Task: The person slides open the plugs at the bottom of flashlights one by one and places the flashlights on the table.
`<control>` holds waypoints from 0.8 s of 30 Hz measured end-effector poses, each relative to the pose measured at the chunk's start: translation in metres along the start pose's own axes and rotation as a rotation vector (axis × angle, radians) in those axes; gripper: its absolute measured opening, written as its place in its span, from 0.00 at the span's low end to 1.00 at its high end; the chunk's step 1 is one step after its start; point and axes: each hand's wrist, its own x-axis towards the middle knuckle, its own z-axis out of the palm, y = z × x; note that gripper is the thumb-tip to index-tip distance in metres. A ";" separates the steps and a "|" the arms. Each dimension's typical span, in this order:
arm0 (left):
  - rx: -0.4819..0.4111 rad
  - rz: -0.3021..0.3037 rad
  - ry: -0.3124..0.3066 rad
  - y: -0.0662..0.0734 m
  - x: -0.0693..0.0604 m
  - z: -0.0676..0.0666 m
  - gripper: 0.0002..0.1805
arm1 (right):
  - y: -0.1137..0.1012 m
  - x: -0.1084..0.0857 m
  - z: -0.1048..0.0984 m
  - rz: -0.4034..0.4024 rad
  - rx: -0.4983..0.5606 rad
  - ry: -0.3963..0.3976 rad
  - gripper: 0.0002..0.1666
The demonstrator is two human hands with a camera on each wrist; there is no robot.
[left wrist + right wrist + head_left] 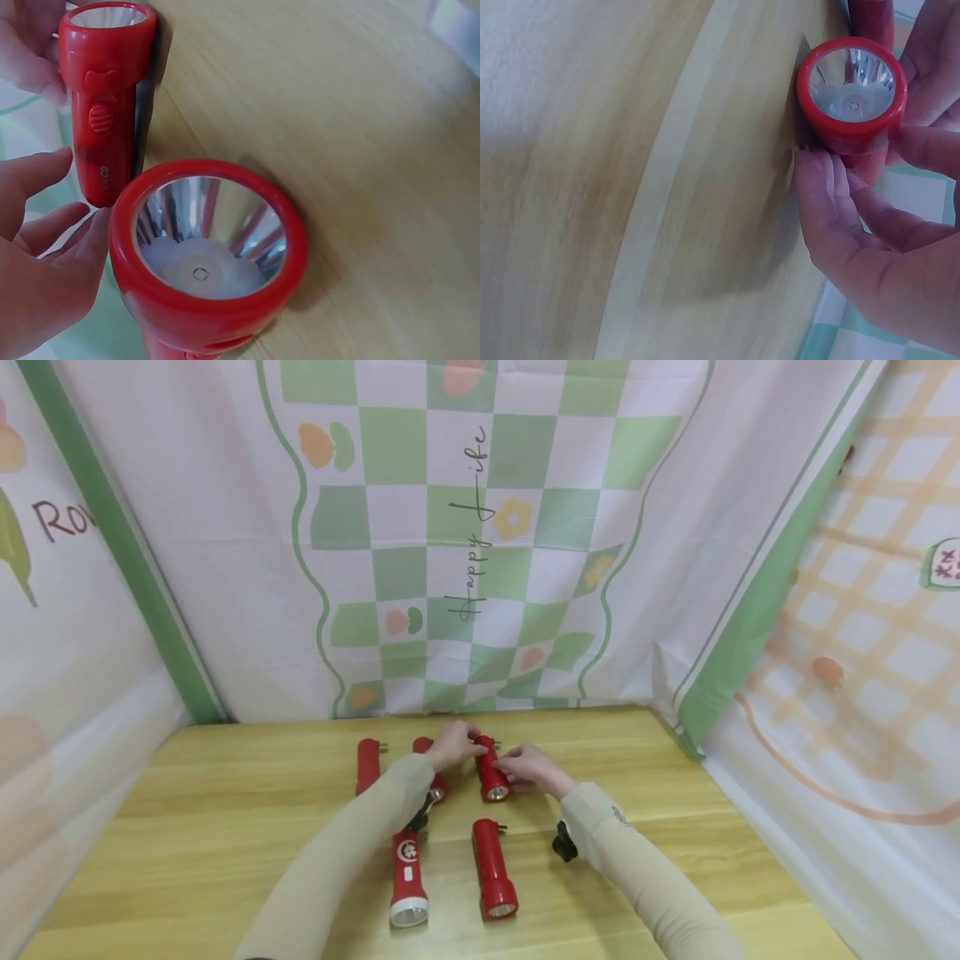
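Note:
My left hand (pixel 456 745) is at the tail of a red flashlight (pixel 491 770) in the back row, its thumb and fingers spread apart; in the left wrist view the fingertips lie close beside the tail. Around the lamp end of that same flashlight, my right hand (pixel 531 768) has its thumb on one side and fingers on the other, pinching it, as the right wrist view shows. The flashlight lies on the table, lamp end towards me. Another red flashlight (pixel 180 319) is right beneath my left wrist, partly covered by the forearm in the head view.
At the back left lies a red flashlight (pixel 368 763), partly behind the left sleeve. Nearer me are a red flashlight with a white rim (pixel 407 881) and an all-red flashlight (pixel 492 864). A patterned curtain (pixel 525 610) hangs along the wooden table's (pixel 225 827) far edge.

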 end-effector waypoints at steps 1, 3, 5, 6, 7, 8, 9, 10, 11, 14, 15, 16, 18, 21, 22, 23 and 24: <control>0.001 0.000 0.001 -0.001 0.000 0.000 0.19 | 0.000 0.000 0.000 0.006 0.001 0.000 0.22; -0.006 -0.001 0.004 -0.003 -0.001 0.000 0.20 | -0.001 0.000 -0.001 0.012 0.022 -0.008 0.23; -0.009 0.001 0.002 -0.004 -0.003 -0.001 0.21 | -0.001 0.000 -0.001 0.013 0.040 -0.017 0.24; -0.011 0.002 0.000 -0.005 -0.003 -0.002 0.21 | 0.000 -0.001 -0.002 0.010 0.044 -0.021 0.25; -0.015 0.005 -0.003 -0.006 -0.004 -0.003 0.20 | 0.000 -0.001 -0.003 0.007 0.041 -0.021 0.25; -0.019 0.006 -0.007 -0.006 -0.005 -0.004 0.21 | 0.000 -0.002 -0.004 -0.001 0.030 -0.020 0.25; -0.020 0.006 -0.011 -0.007 -0.006 -0.004 0.21 | 0.001 -0.003 -0.004 -0.010 0.009 -0.013 0.25; -0.024 0.004 -0.016 -0.008 -0.007 -0.005 0.22 | 0.002 -0.004 -0.005 -0.024 -0.016 -0.011 0.25; -0.026 0.005 -0.020 -0.009 -0.009 -0.007 0.23 | 0.003 -0.005 -0.006 -0.036 -0.041 -0.006 0.25; -0.037 0.007 -0.026 -0.012 -0.015 -0.013 0.24 | 0.005 -0.009 -0.008 -0.073 -0.101 -0.001 0.25; -0.045 0.007 -0.028 -0.012 -0.017 -0.015 0.24 | 0.005 -0.010 -0.008 -0.083 -0.111 0.000 0.25; -0.049 0.011 -0.027 -0.013 -0.020 -0.018 0.24 | 0.005 -0.011 -0.008 -0.091 -0.119 -0.005 0.25; -0.060 0.013 -0.022 -0.016 -0.025 -0.023 0.24 | 0.003 -0.014 -0.008 -0.105 -0.129 -0.008 0.26; -0.058 0.021 -0.006 -0.021 -0.031 -0.029 0.25 | 0.002 -0.019 -0.008 -0.118 -0.137 0.000 0.26; -0.058 0.023 0.001 -0.023 -0.033 -0.030 0.25 | 0.002 -0.020 -0.008 -0.125 -0.149 0.009 0.26; -0.063 0.019 0.006 -0.025 -0.035 -0.032 0.25 | 0.003 -0.020 -0.007 -0.137 -0.170 0.020 0.25; -0.063 0.018 0.012 -0.027 -0.037 -0.033 0.25 | 0.003 -0.021 -0.007 -0.149 -0.189 0.034 0.25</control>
